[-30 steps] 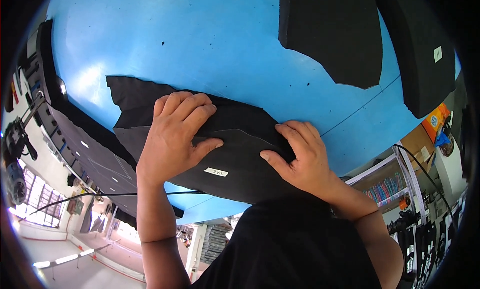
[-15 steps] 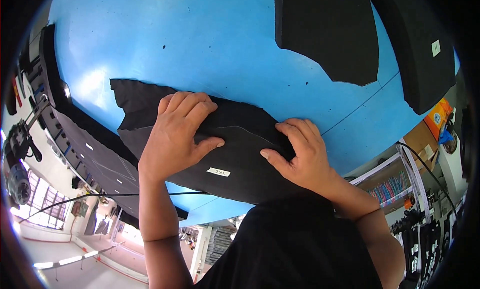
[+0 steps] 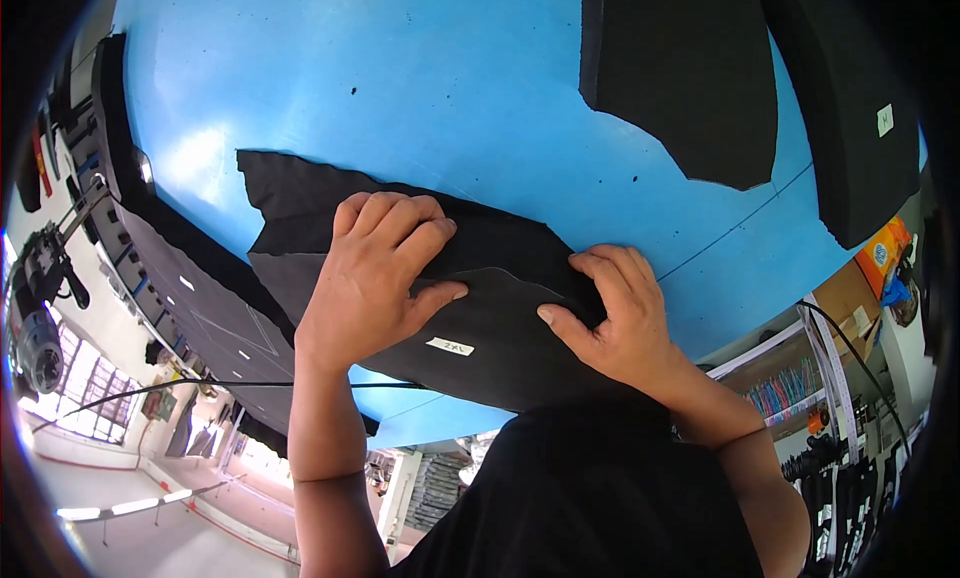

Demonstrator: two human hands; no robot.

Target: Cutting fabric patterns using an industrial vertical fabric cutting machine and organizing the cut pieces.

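A stack of black cut fabric pieces (image 3: 520, 353) lies along the near edge of the blue table, with a small white label (image 3: 450, 347) on its top piece. A pale chalk-like line runs along the top piece's far edge. My left hand (image 3: 385, 268) grips the middle of the cloth, fingers curled over the far layer and thumb on the near one. At the stack's right end, my right hand (image 3: 620, 313) has its bent fingers over the far edge and its thumb on top. The fingertips are partly hidden in the folds.
The blue table (image 3: 480, 108) carries more black fabric pieces (image 3: 690, 78) at the far right, beside a labelled black stack (image 3: 850, 138). Dark fabric (image 3: 215, 308) lies along the left. A thin black cable (image 3: 240, 384) crosses near the left forearm. A shelf (image 3: 790, 378) stands at right.
The view has shifted slightly, so the table and fabric sit a little further right and lower. My left fingers have curled more tightly into the cloth; my right hand keeps its place on it.
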